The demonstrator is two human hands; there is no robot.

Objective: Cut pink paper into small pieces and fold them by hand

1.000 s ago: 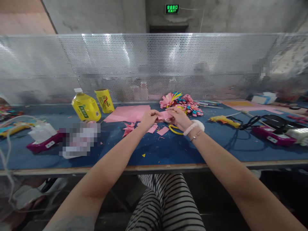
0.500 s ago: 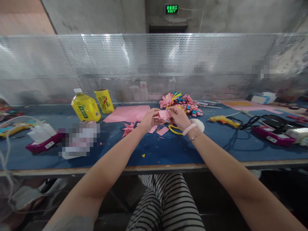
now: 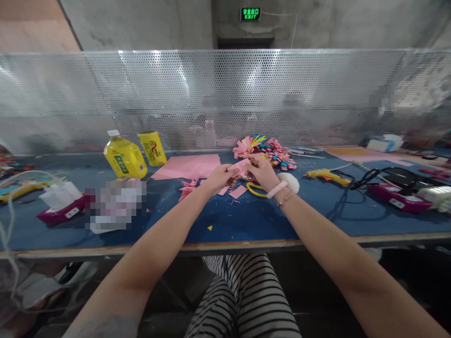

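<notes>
A small piece of pink paper (image 3: 241, 166) is held between both hands, a little above the blue table. My left hand (image 3: 221, 177) is closed on its left end, with the fingertips curled partly out of sight. My right hand (image 3: 262, 170) pinches its right side. Below the hands lie a cut pink paper rectangle (image 3: 238, 191) and thin scraps. Yellow-handled scissors (image 3: 256, 189) rest under my right hand, their blades hidden. A folded pink paper shape (image 3: 188, 188) lies left of my left hand.
Behind the hands are pink sheets (image 3: 190, 165) and a bunch of fringed paper flowers (image 3: 266, 150). A yellow bottle (image 3: 125, 157) and yellow canister (image 3: 152, 148) stand at left. A glue gun (image 3: 327, 177), cables and a purple power strip (image 3: 400, 198) lie at right. A perforated metal screen (image 3: 239, 98) borders the table.
The pink paper has tilted, its right end now higher. My right fingers have shifted slightly along it, and my left hand has moved down a little.
</notes>
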